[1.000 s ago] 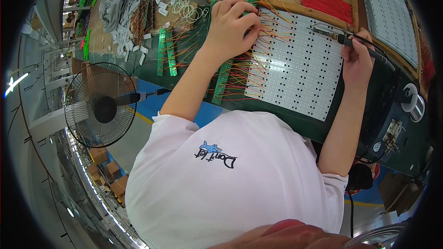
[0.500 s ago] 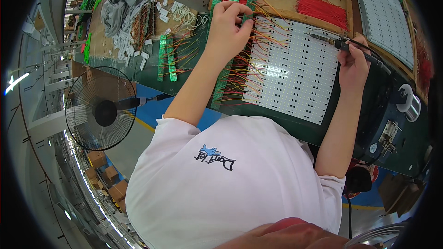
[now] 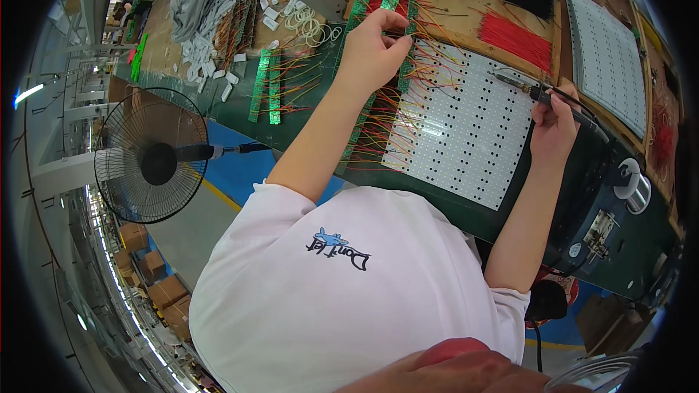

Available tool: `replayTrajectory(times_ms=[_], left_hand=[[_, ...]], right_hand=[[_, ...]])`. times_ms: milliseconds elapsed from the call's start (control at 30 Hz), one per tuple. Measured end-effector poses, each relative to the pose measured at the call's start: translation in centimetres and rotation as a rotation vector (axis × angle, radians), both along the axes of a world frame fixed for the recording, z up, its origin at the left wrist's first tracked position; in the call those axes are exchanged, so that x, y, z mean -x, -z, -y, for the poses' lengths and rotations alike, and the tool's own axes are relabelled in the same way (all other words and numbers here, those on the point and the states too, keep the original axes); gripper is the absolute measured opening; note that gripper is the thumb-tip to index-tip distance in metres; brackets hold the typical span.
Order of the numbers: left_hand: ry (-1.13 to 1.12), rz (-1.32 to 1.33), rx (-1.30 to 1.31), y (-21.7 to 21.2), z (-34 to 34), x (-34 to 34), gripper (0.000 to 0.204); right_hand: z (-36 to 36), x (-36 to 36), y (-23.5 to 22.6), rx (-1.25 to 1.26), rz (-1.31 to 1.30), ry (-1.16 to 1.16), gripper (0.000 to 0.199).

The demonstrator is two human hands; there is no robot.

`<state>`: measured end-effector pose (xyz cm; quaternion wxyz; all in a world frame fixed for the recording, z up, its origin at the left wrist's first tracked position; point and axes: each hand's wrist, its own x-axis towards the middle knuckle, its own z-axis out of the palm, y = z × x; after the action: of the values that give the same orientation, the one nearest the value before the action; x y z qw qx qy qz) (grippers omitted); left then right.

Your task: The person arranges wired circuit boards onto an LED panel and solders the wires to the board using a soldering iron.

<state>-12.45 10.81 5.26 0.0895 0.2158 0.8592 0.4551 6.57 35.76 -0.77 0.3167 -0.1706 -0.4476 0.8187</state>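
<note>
My left hand [image 3: 375,52] is at the upper end of a green circuit board strip [image 3: 411,25], thumb and forefinger curled together at its edge. Whatever they pinch is too small or hidden to make out. Red and yellow wires [image 3: 397,125] run from the strips onto a white LED panel [image 3: 459,124] dotted with black holes. In my right hand [image 3: 555,125] is a soldering iron [image 3: 537,93], gripped like a pen. Its metal tip points left over the panel's upper right part, apart from my left hand.
Two more green strips [image 3: 274,91] with wires lie to the left. Bundles of red wire [image 3: 515,40] and black wire [image 3: 526,0] lie in a wooden tray beyond the panel. On the right are a solder spool [image 3: 638,193] and stacked white panels [image 3: 608,65]. A fan [image 3: 156,164] stands left.
The whole view has shifted and turned slightly. My left hand stays at the strip's upper end with its fingers bent a little more; the soldering iron stays over the panel.
</note>
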Motion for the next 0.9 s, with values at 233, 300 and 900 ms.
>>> replayTrajectory(times_ms=[233, 300, 900], left_hand=[[0.084, 0.002, 0.009, -0.6, -0.2, 0.2, 0.027], [0.078, -0.002, 0.015, -1.0, -0.1, 0.0, 0.028], [-0.109, -0.335, -0.063, 0.2, 3.6, -0.2, 0.025]], right_hand=[[0.1, 0.0, 0.0, 0.005, 0.003, 0.011, 0.005], [0.1, -0.2, -0.1, 0.010, 0.003, 0.007, 0.007], [-1.3, -0.5, 1.4, 0.040, -0.082, -0.034, 0.009]])
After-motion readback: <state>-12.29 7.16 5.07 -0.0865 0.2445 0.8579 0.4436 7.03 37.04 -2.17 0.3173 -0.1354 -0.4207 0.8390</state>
